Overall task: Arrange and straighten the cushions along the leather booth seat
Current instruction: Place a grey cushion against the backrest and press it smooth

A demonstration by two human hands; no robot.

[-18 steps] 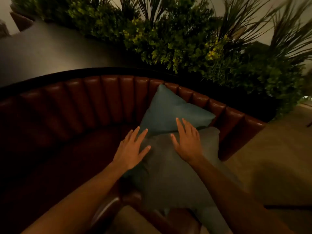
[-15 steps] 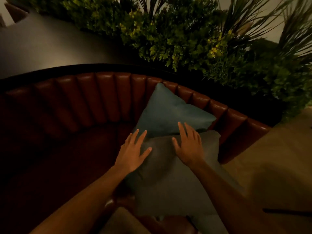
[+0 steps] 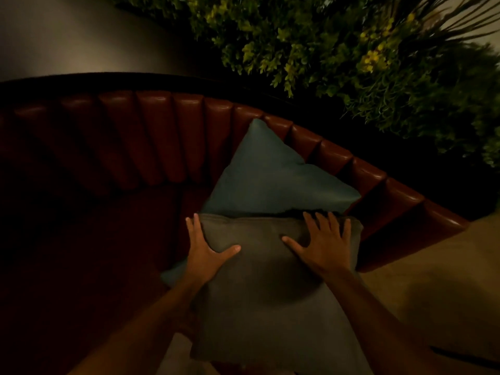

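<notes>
A grey cushion lies at the right end of the curved red-brown leather booth seat. Behind it a teal cushion leans on one corner against the ribbed backrest. My left hand grips the grey cushion's upper left corner, thumb on top and fingers down its side. My right hand rests on the upper right part, fingers curled over the top edge. A teal corner pokes out beneath the grey cushion at left.
Dense green plants with yellow bits rise behind the backrest at top right. A dark smooth surface lies beyond the booth at top left. Beige floor runs along the right of the booth's end.
Both hands have moved apart to the grey cushion's top corners and taken hold of its edge. The grey cushion now sits squarer, and my view has tilted down and closer.
</notes>
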